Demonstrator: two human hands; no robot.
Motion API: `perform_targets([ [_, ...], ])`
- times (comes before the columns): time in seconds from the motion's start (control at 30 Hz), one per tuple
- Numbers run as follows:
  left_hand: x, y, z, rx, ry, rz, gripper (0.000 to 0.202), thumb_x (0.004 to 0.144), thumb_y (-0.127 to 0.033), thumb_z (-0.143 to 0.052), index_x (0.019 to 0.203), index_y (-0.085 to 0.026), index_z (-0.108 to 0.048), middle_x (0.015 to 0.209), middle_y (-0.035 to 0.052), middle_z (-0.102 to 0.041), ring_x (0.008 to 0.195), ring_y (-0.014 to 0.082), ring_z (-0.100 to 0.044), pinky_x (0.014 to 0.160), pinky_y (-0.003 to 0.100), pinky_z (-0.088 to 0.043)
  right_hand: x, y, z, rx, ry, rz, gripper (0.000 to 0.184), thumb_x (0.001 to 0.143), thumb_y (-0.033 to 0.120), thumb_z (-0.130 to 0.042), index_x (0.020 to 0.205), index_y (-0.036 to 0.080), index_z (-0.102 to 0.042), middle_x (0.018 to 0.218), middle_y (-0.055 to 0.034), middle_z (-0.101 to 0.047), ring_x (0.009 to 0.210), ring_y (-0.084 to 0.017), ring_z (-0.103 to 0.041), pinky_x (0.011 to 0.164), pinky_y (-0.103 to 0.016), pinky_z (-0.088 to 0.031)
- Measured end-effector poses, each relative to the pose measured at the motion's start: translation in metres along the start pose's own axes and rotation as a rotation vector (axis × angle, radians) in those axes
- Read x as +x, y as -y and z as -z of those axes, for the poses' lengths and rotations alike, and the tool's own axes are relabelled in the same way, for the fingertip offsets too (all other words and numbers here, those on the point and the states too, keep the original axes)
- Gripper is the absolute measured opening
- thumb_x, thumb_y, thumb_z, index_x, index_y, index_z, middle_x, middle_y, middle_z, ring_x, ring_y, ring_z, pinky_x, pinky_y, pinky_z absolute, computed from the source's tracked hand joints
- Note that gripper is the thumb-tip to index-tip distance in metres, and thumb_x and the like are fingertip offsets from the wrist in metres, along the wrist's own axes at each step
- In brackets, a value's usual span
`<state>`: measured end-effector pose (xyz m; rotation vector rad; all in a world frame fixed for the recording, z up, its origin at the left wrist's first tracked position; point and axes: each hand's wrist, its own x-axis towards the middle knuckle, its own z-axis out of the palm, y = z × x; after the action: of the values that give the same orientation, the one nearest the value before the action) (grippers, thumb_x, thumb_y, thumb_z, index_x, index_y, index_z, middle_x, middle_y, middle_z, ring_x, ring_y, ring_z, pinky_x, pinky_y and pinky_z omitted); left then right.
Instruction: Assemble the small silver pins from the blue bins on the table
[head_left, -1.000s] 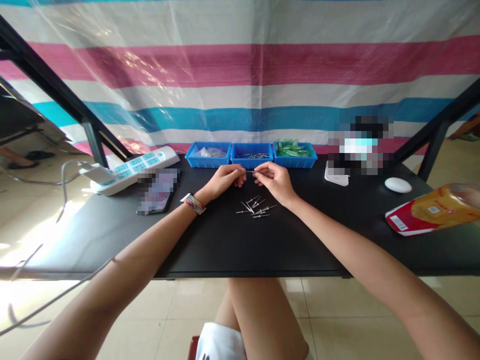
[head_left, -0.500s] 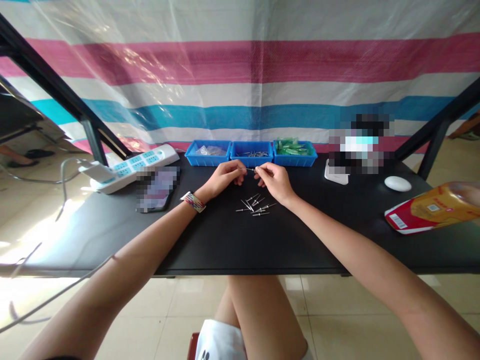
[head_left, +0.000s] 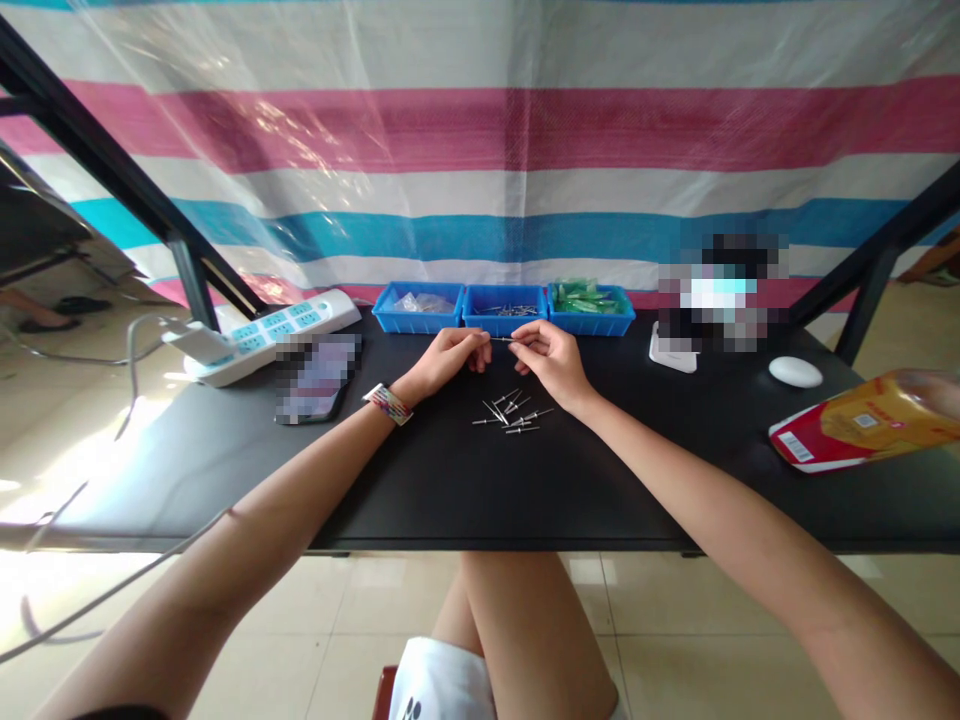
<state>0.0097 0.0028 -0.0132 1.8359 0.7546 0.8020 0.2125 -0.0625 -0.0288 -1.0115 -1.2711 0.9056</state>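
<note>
Between my two hands a thin silvery blind rivet [head_left: 502,340] is held level just in front of the blue bins. My left hand [head_left: 454,354] pinches its left end between thumb and forefinger. At the other end, the fingertips of my right hand [head_left: 552,358] close on it, partly hiding that end. A small loose pile of blind rivets [head_left: 513,412] lies on the black table [head_left: 450,480] just below my hands. More rivets are in the middle blue bin [head_left: 480,322], directly behind my fingers.
The left blue bin [head_left: 390,318] has clear plastic bags; the right blue bin [head_left: 592,325] holds green packets. A power strip [head_left: 289,327] and a phone [head_left: 319,378] are to the left. On the right are a white oval object [head_left: 796,372] and a lying bottle [head_left: 862,420].
My hands stay almost in place with the rivet between them. The right fingers have shifted slightly about its end. The pile looks the same, and the view has tipped very slightly.
</note>
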Motion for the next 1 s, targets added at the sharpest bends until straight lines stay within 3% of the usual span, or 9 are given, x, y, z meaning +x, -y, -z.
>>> perform_targets([
  [0.23,-0.002,-0.002,0.001,-0.027,0.027,0.005,0.048,0.1,-0.053,-0.055,0.075,-0.015,-0.07,0.065,0.006,-0.07,0.062,0.015,-0.062,0.064,0.025,-0.048,0.003,0.002,0.001,0.036,0.021,-0.017,0.027,0.073,0.041,-0.087,0.08,0.021,-0.07,0.07,0.001,-0.069,0.058,-0.016,-0.069,0.051,-0.026,-0.058],
  [0.3,-0.003,-0.003,0.002,-0.065,0.04,0.015,0.05,0.101,-0.054,-0.053,0.077,-0.014,-0.071,0.067,0.0069,-0.071,0.062,0.0154,-0.063,0.064,0.025,-0.049,0.008,0.004,0.003,0.049,-0.029,-0.018,0.027,0.073,0.04,-0.087,0.079,0.021,-0.07,0.07,0.0005,-0.07,0.059,-0.016,-0.069,0.054,-0.027,-0.06],
  [0.4,-0.003,-0.003,0.003,-0.098,0.041,0.027,0.05,0.101,-0.053,-0.052,0.078,-0.013,-0.072,0.066,0.0075,-0.07,0.061,0.0152,-0.063,0.063,0.025,-0.048,0.015,0.008,0.009,0.093,-0.118,-0.03,0.032,0.074,0.043,-0.087,0.094,0.02,-0.076,0.091,-0.0047,-0.08,0.063,-0.016,-0.072,0.059,-0.03,-0.063],
  [0.5,-0.003,-0.002,0.002,-0.102,0.042,0.035,0.049,0.101,-0.052,-0.053,0.078,-0.013,-0.072,0.065,0.0075,-0.07,0.061,0.0151,-0.062,0.063,0.026,-0.048,0.02,0.012,0.019,0.06,-0.102,-0.064,0.046,0.078,0.047,-0.084,0.115,0.021,-0.079,0.107,-0.0084,-0.081,0.057,-0.014,-0.071,0.052,-0.029,-0.059],
  [0.57,-0.002,-0.001,0.002,-0.108,0.039,0.036,0.048,0.1,-0.051,-0.053,0.078,-0.013,-0.072,0.066,0.0074,-0.07,0.061,0.0152,-0.062,0.063,0.026,-0.048,0.021,0.014,0.025,-0.024,-0.11,-0.041,0.04,0.082,0.045,-0.078,0.113,0.019,-0.081,0.093,-0.0059,-0.08,0.049,-0.012,-0.064,0.045,-0.026,-0.051],
  [0.67,-0.002,0.0,0.002,-0.102,0.041,0.033,0.046,0.1,-0.05,-0.054,0.078,-0.013,-0.072,0.066,0.0072,-0.07,0.061,0.0152,-0.063,0.063,0.026,-0.048,0.021,0.015,0.03,-0.097,-0.121,0.011,0.023,0.084,0.036,-0.071,0.093,0.017,-0.081,0.069,-0.0003,-0.069,0.042,-0.009,-0.053,0.042,-0.024,-0.04],
  [0.73,-0.002,0.0,0.002,-0.086,0.047,0.033,0.045,0.1,-0.049,-0.055,0.078,-0.013,-0.072,0.065,0.0072,-0.07,0.062,0.0152,-0.063,0.063,0.026,-0.047,0.02,0.016,0.032,-0.121,-0.019,-0.008,0.019,0.083,0.032,-0.069,0.086,0.017,-0.08,0.065,0.0008,-0.066,0.043,-0.009,-0.05,0.044,-0.024,-0.037],
  [0.9,-0.001,0.001,0.002,-0.076,0.041,0.02,0.043,0.098,-0.047,-0.056,0.077,-0.014,-0.072,0.066,0.0069,-0.07,0.062,0.0145,-0.062,0.063,0.025,-0.048,0.016,0.02,0.032,-0.341,0.57,-0.038,0.015,0.077,0.028,-0.078,0.085,0.016,-0.084,0.074,-0.0028,-0.073,0.061,-0.013,-0.058,0.058,-0.027,-0.043],
  [1.0,-0.001,0.0,0.001,-0.077,0.042,0.004,0.041,0.097,-0.046,-0.057,0.077,-0.014,-0.072,0.066,0.0062,-0.07,0.062,0.014,-0.062,0.063,0.025,-0.048,0.011,0.019,0.03,-0.452,0.663,0.046,0.011,0.077,0.022,-0.08,0.086,0.017,-0.086,0.079,-0.0022,-0.072,0.064,-0.012,-0.056,0.061,-0.027,-0.041],
])
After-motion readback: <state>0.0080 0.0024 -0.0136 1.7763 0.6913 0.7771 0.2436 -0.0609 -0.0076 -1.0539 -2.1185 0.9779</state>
